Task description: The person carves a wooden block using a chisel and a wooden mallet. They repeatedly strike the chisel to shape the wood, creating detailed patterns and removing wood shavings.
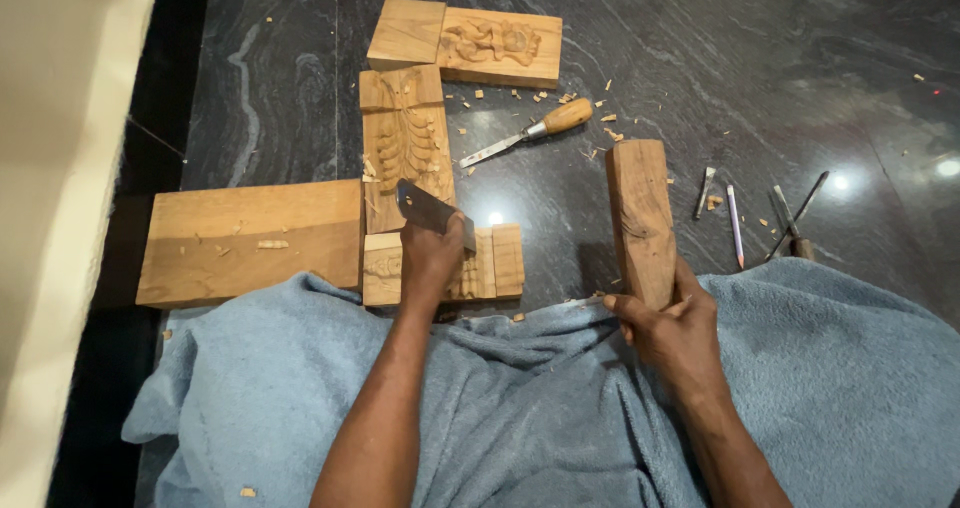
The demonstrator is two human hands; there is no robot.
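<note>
Gripping a broad flat chisel (432,211), the left hand (432,258) is closed around its handle, and the steel blade points up and to the left over the carved wooden panel (405,148). The blade tip lies at the lower part of this panel, but it cannot be told if it touches the wood. The right hand (672,330) is closed around the lower end of a wooden mallet block (640,218), which stands nearly upright above the dark stone floor (600,28), to the right of the panels.

The carved panel lies on the floor between a second carved panel (498,46) above it and a small carved block (495,263) below it, under the left hand. A large plain plank (250,240) lies just beside it on the left. A wooden-handled chisel (530,131) rests on the floor to the right of the carved panel, with wood chips around it. Several thin tools (765,218) lie near the right side. A blue towel (520,408) covers the person's lap at the bottom.
</note>
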